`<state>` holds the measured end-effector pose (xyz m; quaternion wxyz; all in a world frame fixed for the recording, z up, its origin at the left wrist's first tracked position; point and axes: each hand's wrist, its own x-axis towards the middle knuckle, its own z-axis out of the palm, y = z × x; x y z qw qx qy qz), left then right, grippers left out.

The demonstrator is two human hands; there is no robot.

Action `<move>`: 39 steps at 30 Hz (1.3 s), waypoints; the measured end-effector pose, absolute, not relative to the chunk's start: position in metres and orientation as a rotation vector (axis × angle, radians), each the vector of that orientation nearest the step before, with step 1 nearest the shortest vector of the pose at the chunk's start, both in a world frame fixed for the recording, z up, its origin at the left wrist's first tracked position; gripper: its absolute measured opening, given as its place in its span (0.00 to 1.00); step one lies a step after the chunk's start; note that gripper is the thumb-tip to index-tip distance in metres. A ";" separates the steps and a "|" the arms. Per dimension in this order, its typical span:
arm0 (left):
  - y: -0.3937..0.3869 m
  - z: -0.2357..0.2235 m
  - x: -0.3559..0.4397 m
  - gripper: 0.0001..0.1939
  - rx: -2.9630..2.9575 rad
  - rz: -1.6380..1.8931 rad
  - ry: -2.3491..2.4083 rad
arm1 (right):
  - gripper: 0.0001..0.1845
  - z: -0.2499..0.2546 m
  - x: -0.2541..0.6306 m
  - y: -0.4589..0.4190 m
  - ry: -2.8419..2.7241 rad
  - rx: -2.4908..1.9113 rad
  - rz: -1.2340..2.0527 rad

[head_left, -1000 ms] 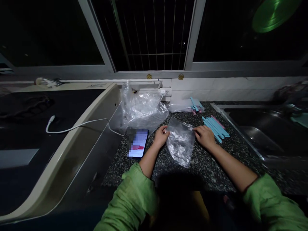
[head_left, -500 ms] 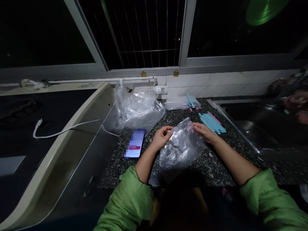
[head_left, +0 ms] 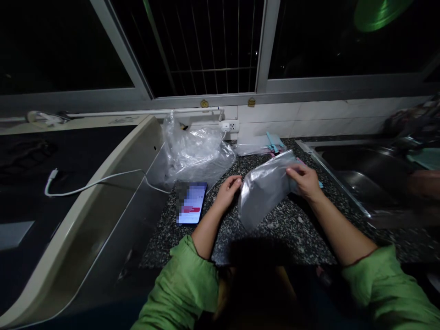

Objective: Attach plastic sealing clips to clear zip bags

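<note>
A clear plastic bag is held up at a slant over the speckled counter. My right hand pinches its right side between thumb and fingers. At the bag's left edge, the fingertips of my left hand are closed together; the small part between them is hidden. Behind the bag, the pale blue strips and a pink strip are mostly covered. To the left of my left hand lies a phone with its screen lit.
A big crumpled plastic bag sits against the wall. More blue strips rest on flat plastic behind. On the right is a metal sink, with another person's blurred hand. A white cable crosses the left side.
My right hand has moved right and toward me, turning the bag up and to the right over the blue strips. My left hand has shifted slightly left. A blurred hand has appeared at the sink.
</note>
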<state>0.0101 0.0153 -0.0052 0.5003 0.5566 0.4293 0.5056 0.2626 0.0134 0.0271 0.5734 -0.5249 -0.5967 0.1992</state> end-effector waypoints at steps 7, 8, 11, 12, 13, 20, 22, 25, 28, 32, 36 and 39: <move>0.032 -0.028 0.013 0.23 1.120 1.204 1.034 | 0.06 0.035 0.249 -0.023 -1.693 -0.881 -0.315; 0.033 -0.027 0.011 0.23 1.093 1.218 1.036 | 0.08 0.031 0.246 -0.026 -1.875 -0.793 -0.323; 0.034 -0.021 0.003 0.23 1.073 1.302 1.064 | 0.13 0.016 0.237 -0.026 -2.238 -0.696 -0.253; 0.034 -0.019 0.001 0.22 1.084 1.335 1.080 | 0.14 0.012 0.235 -0.023 -2.301 -0.716 -0.228; 0.034 -0.017 -0.002 0.21 1.096 1.365 1.097 | 0.15 0.009 0.234 -0.020 -2.351 -0.744 -0.216; 0.032 -0.010 -0.003 0.04 1.285 1.448 1.151 | 0.19 0.007 0.247 0.003 -2.577 -1.219 -0.122; 0.030 -0.008 -0.001 0.02 1.401 1.449 1.194 | 0.15 0.004 0.254 0.009 -2.403 -1.429 0.055; 0.027 -0.005 0.001 0.03 1.598 1.443 1.228 | 0.09 0.000 0.261 0.018 -1.926 -1.475 0.497; 0.024 -0.004 0.002 0.04 1.791 1.392 1.193 | 0.16 -0.003 0.264 0.022 -1.497 -1.325 0.860; 0.021 -0.004 0.004 0.03 2.018 1.247 1.152 | 0.18 -0.001 0.260 0.021 -1.296 -1.293 0.923; 0.013 -0.004 0.008 0.13 2.144 1.151 1.236 | 0.10 0.001 0.249 0.014 -1.372 -1.276 0.762; 0.005 -0.004 0.016 0.21 2.226 1.003 1.289 | 0.09 0.002 0.239 0.008 -1.459 -1.306 0.731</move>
